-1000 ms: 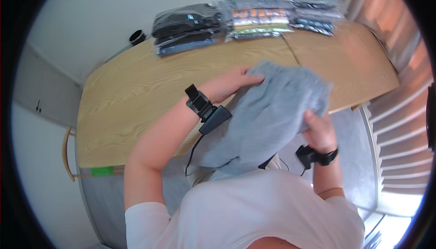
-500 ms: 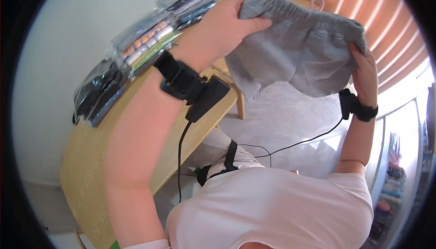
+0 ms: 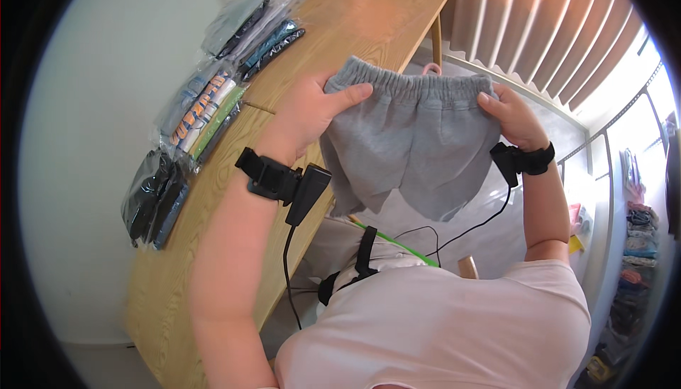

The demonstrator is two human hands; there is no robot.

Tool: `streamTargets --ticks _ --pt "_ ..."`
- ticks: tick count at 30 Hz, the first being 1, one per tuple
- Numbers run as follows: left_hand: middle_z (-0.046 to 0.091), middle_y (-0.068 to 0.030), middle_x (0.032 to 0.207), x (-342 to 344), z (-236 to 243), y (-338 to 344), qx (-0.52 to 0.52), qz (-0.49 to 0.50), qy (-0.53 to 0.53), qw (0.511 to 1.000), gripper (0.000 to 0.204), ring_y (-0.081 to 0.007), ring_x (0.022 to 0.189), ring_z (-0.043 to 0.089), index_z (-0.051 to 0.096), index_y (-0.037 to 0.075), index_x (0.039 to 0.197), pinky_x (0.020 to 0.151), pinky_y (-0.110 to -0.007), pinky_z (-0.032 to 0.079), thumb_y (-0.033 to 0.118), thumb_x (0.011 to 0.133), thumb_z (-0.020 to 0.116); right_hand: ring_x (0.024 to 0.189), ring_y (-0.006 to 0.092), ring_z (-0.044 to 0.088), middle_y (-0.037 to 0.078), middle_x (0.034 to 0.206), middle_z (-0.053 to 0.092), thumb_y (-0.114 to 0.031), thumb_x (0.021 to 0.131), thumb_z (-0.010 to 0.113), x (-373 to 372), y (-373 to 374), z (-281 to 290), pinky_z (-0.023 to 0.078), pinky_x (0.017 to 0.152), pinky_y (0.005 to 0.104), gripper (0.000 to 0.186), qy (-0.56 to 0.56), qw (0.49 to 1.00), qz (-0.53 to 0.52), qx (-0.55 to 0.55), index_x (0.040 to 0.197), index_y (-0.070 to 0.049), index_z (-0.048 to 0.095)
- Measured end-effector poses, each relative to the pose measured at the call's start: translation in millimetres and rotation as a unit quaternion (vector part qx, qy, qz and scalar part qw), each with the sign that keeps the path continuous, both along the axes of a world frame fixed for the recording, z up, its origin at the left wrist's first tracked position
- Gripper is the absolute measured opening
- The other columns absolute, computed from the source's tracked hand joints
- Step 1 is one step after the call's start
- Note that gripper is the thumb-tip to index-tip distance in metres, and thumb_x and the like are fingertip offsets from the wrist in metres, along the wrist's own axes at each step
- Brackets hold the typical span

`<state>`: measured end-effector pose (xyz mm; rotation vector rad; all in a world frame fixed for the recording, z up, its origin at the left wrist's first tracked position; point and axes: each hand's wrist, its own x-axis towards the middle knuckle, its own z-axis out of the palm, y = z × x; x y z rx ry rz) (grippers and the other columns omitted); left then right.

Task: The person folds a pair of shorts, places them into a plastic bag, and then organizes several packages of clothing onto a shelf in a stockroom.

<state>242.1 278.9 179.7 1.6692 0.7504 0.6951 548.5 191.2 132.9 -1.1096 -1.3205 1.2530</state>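
Observation:
A pair of grey shorts (image 3: 415, 133) with a gathered elastic waistband hangs spread between my hands, above the floor beside the table. My left hand (image 3: 316, 108) grips the waistband's left end, thumb on top of the cloth. At the opposite end, my right hand (image 3: 516, 113) pinches the waistband with its thumb in front; most of its other fingers are hidden behind the cloth. Both wrists wear black straps with small boxes and cables. Part of a pink ring, perhaps a hanger hook (image 3: 432, 69), peeks out above the waistband.
On my left runs a wooden table (image 3: 284, 169), with several folded garments in clear plastic bags (image 3: 206, 108) along the wall. Pleated curtains (image 3: 511, 27) hang at the back. At the right stands a rack with stacked clothes (image 3: 638, 240). Cables cross the floor.
Both hands have brought the shorts lower, nearer to me and leftward. The shorts now face me more squarely, with the waistband nearly level. My view has shifted, showing more of the table's far end.

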Motion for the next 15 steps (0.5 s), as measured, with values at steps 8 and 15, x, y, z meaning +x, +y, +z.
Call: streamTargets --ticks 8,15 --pt "0.058 -0.005 0.056 19 -42 3 0.153 0.14 0.113 0.972 0.027 -0.0111 0.052 0.048 0.063 -0.003 0.071 0.051 -0.032 0.039 0.023 0.08 0.067 0.085 0.0116 0.06 0.009 0.098 0.064 -0.021 0.092 0.053 -28 19 -34 0.047 0.076 0.0245 0.032 0.092 0.986 -0.129 -0.046 0.105 0.008 0.058" --pt "0.053 -0.0185 0.056 45 -54 -23 0.252 0.249 0.126 0.927 0.032 -0.0319 0.051 0.051 0.057 -0.005 0.068 0.05 -0.038 0.039 0.025 0.08 0.063 0.062 0.0074 0.049 0.005 0.064 0.06 -0.026 0.086 0.061 -71 19 -45 0.042 0.057 0.0256 0.032 -0.127 0.912 -0.379 0.091 0.087 0.006 0.062"
